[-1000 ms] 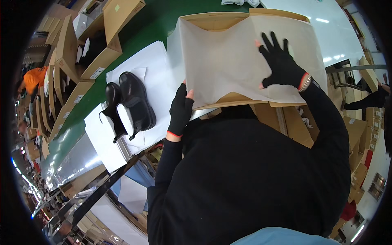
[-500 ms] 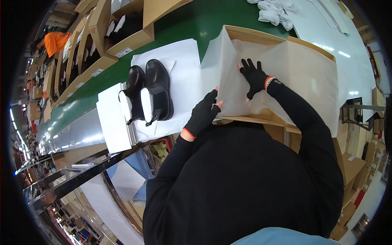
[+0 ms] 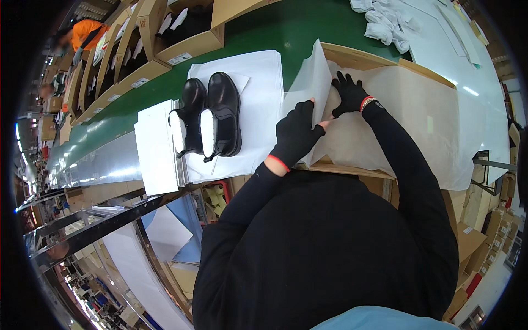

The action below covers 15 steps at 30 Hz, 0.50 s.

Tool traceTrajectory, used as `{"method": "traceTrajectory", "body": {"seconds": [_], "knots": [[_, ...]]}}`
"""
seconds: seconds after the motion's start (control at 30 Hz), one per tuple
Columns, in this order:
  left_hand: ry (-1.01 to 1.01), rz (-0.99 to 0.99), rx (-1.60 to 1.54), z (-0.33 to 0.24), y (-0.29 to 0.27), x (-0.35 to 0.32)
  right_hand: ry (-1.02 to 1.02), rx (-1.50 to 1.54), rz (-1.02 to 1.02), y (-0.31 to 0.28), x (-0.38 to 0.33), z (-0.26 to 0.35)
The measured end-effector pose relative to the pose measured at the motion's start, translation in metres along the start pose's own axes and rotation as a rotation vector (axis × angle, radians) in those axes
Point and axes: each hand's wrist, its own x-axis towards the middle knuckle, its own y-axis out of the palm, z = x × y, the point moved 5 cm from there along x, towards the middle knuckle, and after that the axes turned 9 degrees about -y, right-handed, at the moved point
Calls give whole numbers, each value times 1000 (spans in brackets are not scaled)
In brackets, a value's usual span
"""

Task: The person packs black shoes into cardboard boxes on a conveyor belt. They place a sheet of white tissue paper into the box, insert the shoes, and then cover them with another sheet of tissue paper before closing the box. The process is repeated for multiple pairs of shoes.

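A cardboard box lies in front of me, lined with thin white tissue paper that spills over its right side and rises in a flap at the left. My right hand, in a black glove with bare fingertips, presses its spread fingers on the paper inside. At the box's left wall, my left hand rests against the paper, thumb apart and pointing inward; the undersides of its fingers are hidden. To the left stands a pair of black ankle boots with white stuffing in their openings, on white paper sheets.
A stack of white sheets sits left of the boots on the green table. Open boxes line the far left, where a person in orange stands. Crumpled white paper lies at the far right.
My left hand has moved right and up along the box's left wall, its thumb now over the inside. My right hand has slid toward the far left corner. The view has shifted slightly.
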Motion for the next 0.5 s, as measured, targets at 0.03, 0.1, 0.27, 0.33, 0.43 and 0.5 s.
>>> {"method": "traceTrajectory", "body": {"seconds": [0.03,0.1,0.27,0.33,0.43,0.5], "knots": [[5,98,73,3,6,5,23,-29,-2,2,1,-6],[21,199,96,12,6,4,73,-87,-6,5,2,-20],[-38,325,115,22,3,-4,85,-112,-89,-10,12,-7],[-6,115,48,14,0,0,88,-119,-95,-17,19,5],[44,-47,-38,9,4,7,56,-105,-95,-16,28,10],[-26,62,-6,12,18,10,73,-112,-88,-10,32,10]]}}
